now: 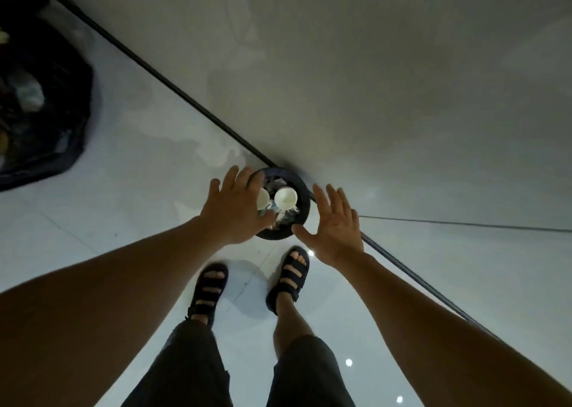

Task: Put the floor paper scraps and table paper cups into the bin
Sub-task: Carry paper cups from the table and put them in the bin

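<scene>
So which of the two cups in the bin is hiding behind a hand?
The cup beside the left hand, which covers part of it. The other cup shows its whole round mouth.

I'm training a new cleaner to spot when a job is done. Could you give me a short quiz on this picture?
1. True or false: the left hand grips a paper cup.
2. Where are the two white paper cups? A) on a table B) in the round black bin C) on a shelf
3. Short answer: what dark thing lies on the floor at the far left?

Key:
1. False. The left hand and the right hand are both spread open and hold nothing.
2. B
3. A black bag with rubbish in it.
</scene>
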